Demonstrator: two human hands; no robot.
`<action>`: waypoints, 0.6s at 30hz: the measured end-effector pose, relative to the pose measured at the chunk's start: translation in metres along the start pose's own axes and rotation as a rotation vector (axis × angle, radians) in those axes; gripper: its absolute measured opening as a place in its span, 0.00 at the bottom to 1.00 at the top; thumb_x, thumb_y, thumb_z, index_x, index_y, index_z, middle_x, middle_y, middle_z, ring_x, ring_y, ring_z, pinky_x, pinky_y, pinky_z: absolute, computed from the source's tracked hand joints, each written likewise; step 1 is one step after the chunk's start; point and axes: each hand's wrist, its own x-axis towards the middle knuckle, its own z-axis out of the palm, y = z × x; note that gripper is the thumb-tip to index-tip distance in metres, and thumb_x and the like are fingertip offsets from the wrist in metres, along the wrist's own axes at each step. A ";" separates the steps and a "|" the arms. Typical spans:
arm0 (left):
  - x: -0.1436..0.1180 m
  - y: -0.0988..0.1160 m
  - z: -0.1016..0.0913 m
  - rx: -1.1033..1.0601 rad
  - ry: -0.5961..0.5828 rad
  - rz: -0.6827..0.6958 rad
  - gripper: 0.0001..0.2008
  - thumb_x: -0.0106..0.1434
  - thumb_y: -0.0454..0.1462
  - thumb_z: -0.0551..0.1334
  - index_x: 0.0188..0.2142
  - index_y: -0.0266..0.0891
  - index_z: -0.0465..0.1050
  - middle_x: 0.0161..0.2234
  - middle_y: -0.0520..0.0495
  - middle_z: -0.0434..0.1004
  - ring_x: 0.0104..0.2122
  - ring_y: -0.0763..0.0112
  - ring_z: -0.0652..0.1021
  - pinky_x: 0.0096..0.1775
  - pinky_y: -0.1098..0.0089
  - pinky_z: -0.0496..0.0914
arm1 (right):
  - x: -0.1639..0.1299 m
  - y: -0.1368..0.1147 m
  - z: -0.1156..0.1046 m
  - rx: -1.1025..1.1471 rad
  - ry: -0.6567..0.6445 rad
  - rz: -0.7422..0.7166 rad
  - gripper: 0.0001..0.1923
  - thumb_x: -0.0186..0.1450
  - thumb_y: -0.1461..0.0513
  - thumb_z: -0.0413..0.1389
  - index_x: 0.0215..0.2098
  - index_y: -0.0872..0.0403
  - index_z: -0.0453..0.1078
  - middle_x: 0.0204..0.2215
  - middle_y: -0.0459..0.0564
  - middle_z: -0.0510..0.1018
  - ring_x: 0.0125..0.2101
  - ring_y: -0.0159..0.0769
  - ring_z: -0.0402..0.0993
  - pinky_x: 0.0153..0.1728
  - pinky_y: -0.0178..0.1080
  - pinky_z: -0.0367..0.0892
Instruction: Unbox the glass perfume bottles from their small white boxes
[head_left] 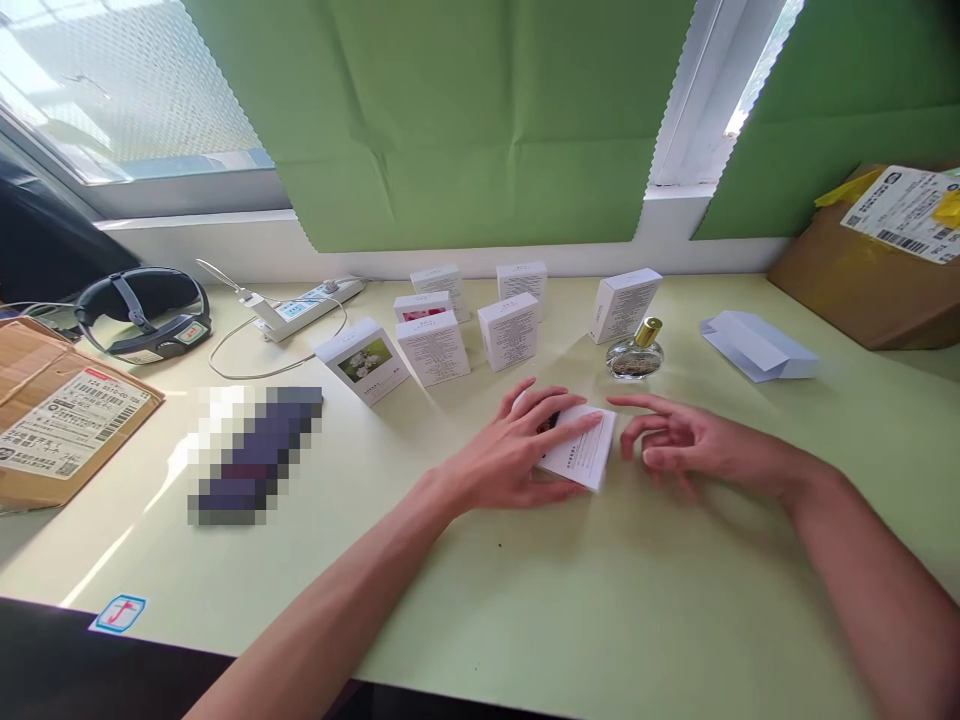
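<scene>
A small white printed box [581, 455] lies on the table, partly covered by my left hand [517, 450]. The fingers reach over the box's far side and top, and the thumb is along its near edge, gripping it. Just right of the box, my right hand [682, 440] hovers slightly blurred, index finger stretched toward the box and the other fingers loosely bent, holding nothing. Behind the hands stands a clear glass perfume bottle [634, 358] with a gold cap. A folded white paper piece [757, 345] rests farther right.
Several white boxes [433, 348] stand upright at the back, another box [624, 305] behind the bottle. At left are a power strip [311, 308], a head strap device [142, 315], a pixelated dark object [262, 450] and a cardboard parcel [67, 420]. A carton [877, 260] occupies the right.
</scene>
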 end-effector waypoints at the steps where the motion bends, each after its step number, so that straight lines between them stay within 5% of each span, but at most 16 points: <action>1: 0.000 0.001 -0.002 -0.005 -0.020 0.018 0.35 0.66 0.50 0.60 0.69 0.47 0.55 0.66 0.41 0.60 0.67 0.52 0.58 0.68 0.48 0.42 | -0.002 0.003 -0.016 -0.055 0.216 -0.048 0.33 0.55 0.51 0.70 0.56 0.49 0.70 0.36 0.51 0.78 0.28 0.37 0.74 0.22 0.38 0.71; 3: 0.001 0.004 -0.002 -0.005 0.014 -0.005 0.31 0.67 0.49 0.59 0.67 0.46 0.58 0.66 0.41 0.62 0.65 0.52 0.60 0.67 0.48 0.46 | -0.004 0.013 -0.047 -0.104 0.799 -0.213 0.25 0.55 0.46 0.66 0.43 0.53 0.73 0.34 0.51 0.76 0.29 0.38 0.73 0.25 0.40 0.71; 5: 0.002 0.005 0.002 0.029 0.128 -0.134 0.23 0.69 0.47 0.56 0.61 0.45 0.65 0.60 0.40 0.68 0.59 0.54 0.67 0.62 0.50 0.56 | -0.002 0.026 -0.074 -0.126 1.155 -0.287 0.23 0.65 0.44 0.53 0.49 0.50 0.66 0.43 0.53 0.73 0.40 0.41 0.73 0.37 0.45 0.72; 7: 0.002 0.005 0.006 0.085 0.235 -0.315 0.17 0.71 0.46 0.55 0.54 0.43 0.71 0.50 0.40 0.73 0.51 0.57 0.71 0.54 0.54 0.64 | 0.001 0.041 -0.092 -0.192 1.395 -0.294 0.29 0.61 0.47 0.58 0.56 0.49 0.62 0.55 0.57 0.67 0.53 0.46 0.67 0.50 0.51 0.67; 9: 0.003 0.003 0.009 0.119 0.269 -0.463 0.16 0.71 0.47 0.55 0.50 0.42 0.72 0.44 0.42 0.72 0.46 0.58 0.71 0.49 0.57 0.66 | 0.004 0.054 -0.100 -0.285 1.484 -0.275 0.39 0.51 0.51 0.67 0.58 0.50 0.63 0.63 0.61 0.59 0.62 0.53 0.57 0.59 0.54 0.57; 12: 0.004 0.001 0.009 0.066 0.212 -0.594 0.17 0.69 0.49 0.57 0.49 0.42 0.71 0.43 0.44 0.71 0.44 0.59 0.72 0.48 0.58 0.68 | 0.008 0.066 -0.103 -0.411 1.418 -0.248 0.40 0.46 0.53 0.70 0.57 0.49 0.70 0.68 0.60 0.56 0.66 0.55 0.49 0.63 0.52 0.51; 18: 0.001 -0.002 0.006 -0.163 0.142 -0.684 0.21 0.68 0.51 0.58 0.55 0.46 0.66 0.49 0.45 0.69 0.47 0.60 0.74 0.47 0.60 0.69 | 0.010 0.073 -0.108 -0.455 1.430 -0.284 0.22 0.54 0.55 0.63 0.47 0.50 0.77 0.57 0.56 0.74 0.59 0.49 0.66 0.59 0.49 0.58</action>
